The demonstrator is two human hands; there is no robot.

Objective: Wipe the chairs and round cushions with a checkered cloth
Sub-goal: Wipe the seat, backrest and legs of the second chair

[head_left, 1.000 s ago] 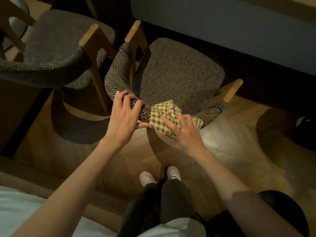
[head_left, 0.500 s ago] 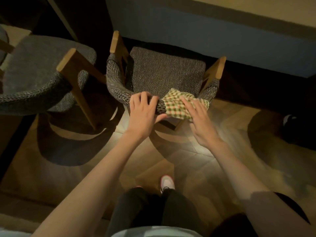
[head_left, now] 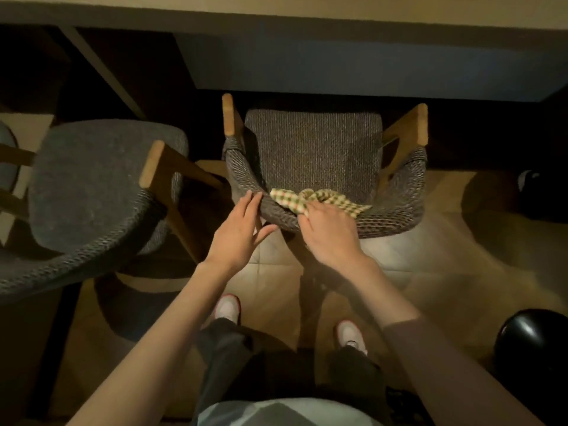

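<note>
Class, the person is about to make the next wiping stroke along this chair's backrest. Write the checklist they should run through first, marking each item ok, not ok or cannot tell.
1. The checkered cloth is held: ok, the right hand grips it.
2. Cloth is on the backrest: ok, it lies over the top rim.
3. Cloth lies flat: not ok, it is bunched.
4. The left hand is on the chair: ok, its straight fingers touch the backrest.
5. Backrest to the right of the cloth is free: ok, nothing lies on it.
6. Fabric is clean: cannot tell, the light is dim.
</note>
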